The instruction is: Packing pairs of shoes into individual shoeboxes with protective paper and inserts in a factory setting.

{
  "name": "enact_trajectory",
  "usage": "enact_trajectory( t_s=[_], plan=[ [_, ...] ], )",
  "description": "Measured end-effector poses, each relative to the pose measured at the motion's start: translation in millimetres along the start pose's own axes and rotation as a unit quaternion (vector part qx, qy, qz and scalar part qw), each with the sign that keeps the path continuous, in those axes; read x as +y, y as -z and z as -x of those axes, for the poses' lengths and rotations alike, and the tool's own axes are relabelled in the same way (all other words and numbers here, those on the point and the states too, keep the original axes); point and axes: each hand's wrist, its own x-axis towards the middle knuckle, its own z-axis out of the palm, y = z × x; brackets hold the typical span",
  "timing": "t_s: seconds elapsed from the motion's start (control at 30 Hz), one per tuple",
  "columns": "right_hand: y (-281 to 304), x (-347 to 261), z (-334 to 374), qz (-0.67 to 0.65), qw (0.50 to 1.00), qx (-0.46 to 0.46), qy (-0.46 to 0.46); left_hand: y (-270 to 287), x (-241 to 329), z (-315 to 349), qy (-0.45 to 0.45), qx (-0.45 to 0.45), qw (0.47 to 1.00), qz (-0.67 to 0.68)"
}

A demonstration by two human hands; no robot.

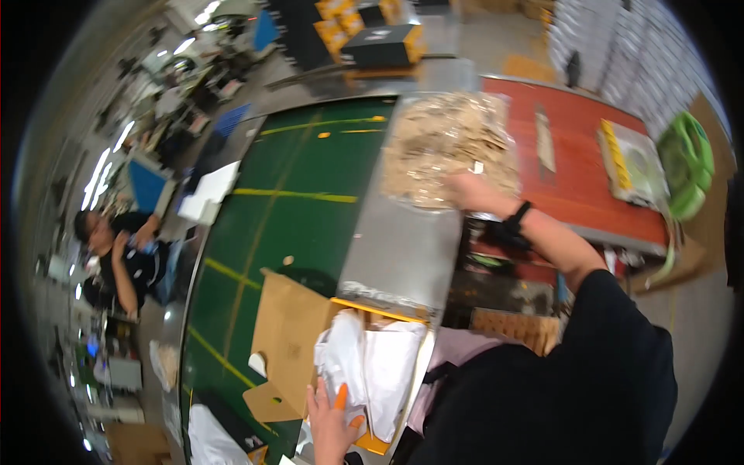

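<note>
— How many things are in play here?

— One clear bag full of pale brown bits, lying on a grey steel chute. One open carton nearer the person, with white plastic wrap bunched inside it. Two hands, both the wearer's.

— Where is the bag exactly?

— At the far end of the chute, between the green belt on the left and the red table on the right.

— And the right hand?

— The arm is stretched well forward, a black band at the wrist. The hand lies against the bag's near edge, fingers curled into the plastic; it seems to clutch the bag, though the blur makes that less than certain.

— The left hand?

— Low in the view, close to the body, fingers spread and pressed on the white wrap at the carton's near edge. There is something orange between its fingers. It looks like a flat hold rather than a fist.

— Anything else around?

— One flat yellow-edged packet and one green plastic thing on the far right of the red table. One other person sits far left, well apart, hands up near the head.
</note>
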Motion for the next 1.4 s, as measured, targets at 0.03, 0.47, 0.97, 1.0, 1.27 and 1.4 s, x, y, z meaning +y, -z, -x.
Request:
enact_trajectory(
  t_s=[0.03, 0.47, 0.97, 1.0, 1.27, 1.4],
  plan=[
    [22.5, -4.5, 6.9, 0.046, 0.988, -0.042, -0.141, 6.8, 3.6, 5.9, 0.005, 0.014, 1.0, -0.016],
    [32.2, 140.9, 23.7, 0.33, 0.92, 0.152, -0.147, -110.0, 38.5, 40.5, 0.317, 0.31, 0.767, 0.464],
    [50.7, 132.1, 13.9, 0.195, 0.959, 0.203, -0.043, -134.2, 3.0, 43.1, 0.297, 0.27, 0.81, 0.428],
    [49.4, 126.4, 11.4, 0.211, 0.953, 0.218, -0.018, -124.3, 4.5, 43.5, 0.289, 0.261, 0.827, 0.405],
    [4.6, -34.2, -25.0, -0.103, 0.982, 0.067, 0.144, -98.1, 12.0, 41.6, 0.306, 0.23, 0.859, 0.341],
    [-30.8, -196.4, 12.9, -0.086, 0.948, 0.017, 0.306, -97.6, 26.2, 35.8, 0.315, 0.323, 0.874, 0.181]
  ],
)
